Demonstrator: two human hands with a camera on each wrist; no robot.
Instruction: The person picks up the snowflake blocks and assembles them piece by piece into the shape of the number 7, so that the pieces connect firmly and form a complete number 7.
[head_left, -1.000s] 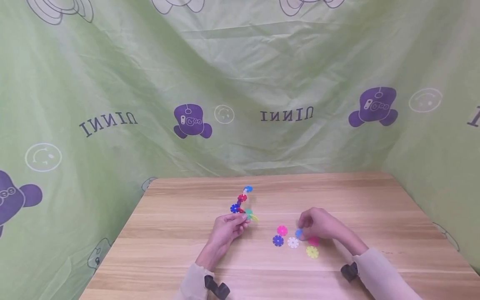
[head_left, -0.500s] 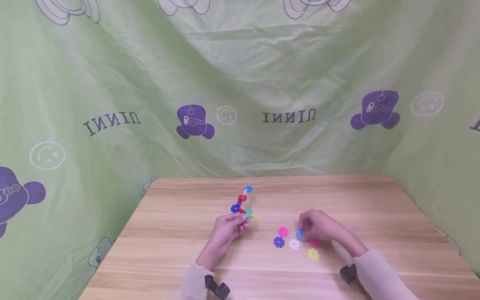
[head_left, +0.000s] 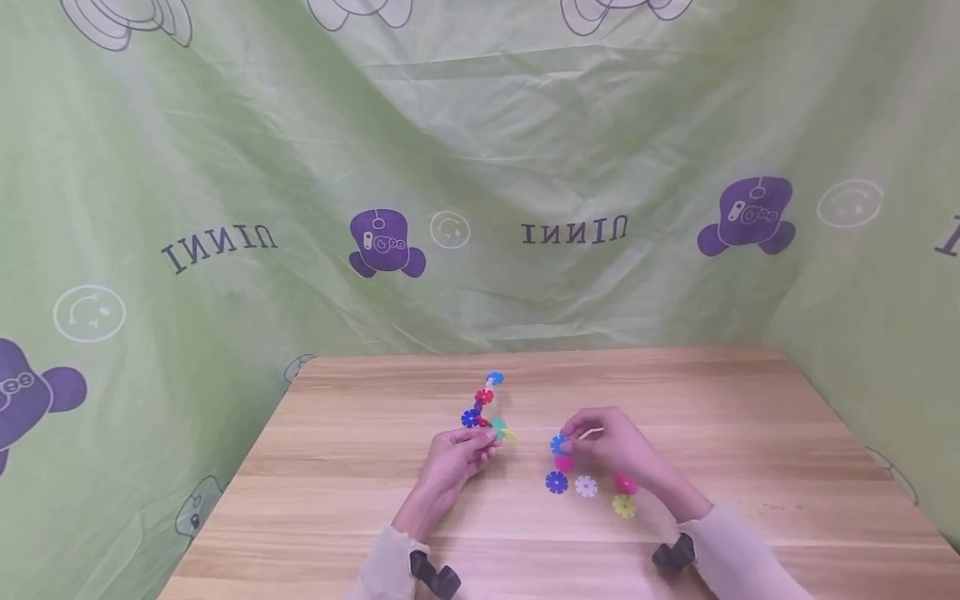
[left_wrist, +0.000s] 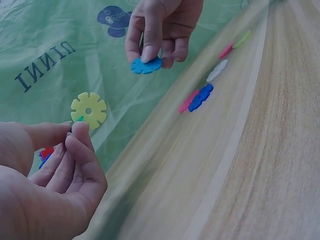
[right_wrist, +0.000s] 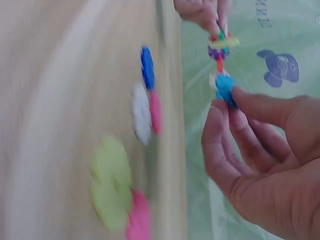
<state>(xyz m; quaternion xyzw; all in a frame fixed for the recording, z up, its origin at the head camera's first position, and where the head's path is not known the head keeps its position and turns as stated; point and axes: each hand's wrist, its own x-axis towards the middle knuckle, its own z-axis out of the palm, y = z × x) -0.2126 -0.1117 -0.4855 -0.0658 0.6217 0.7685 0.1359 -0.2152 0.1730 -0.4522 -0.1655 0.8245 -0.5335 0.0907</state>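
My left hand pinches a chain of interlocking notched plastic discs between thumb and forefinger, at its green disc. A yellow disc stands out at the near end of the chain. Beyond the fingers the chain runs away through dark blue and red discs to a light blue end disc. To the right, my right hand pinches a single light blue disc by its edge, raised above the table. In the head view that disc partly overlaps a pink disc lying below it.
Loose on the wooden table lie a dark blue disc, a white disc, another pink disc and a yellow disc. A green printed cloth hangs behind and along both sides of the table.
My right hand has lifted the light blue disc off the table and carried it leftward, closer to the chain. The left hand keeps its place and its hold.
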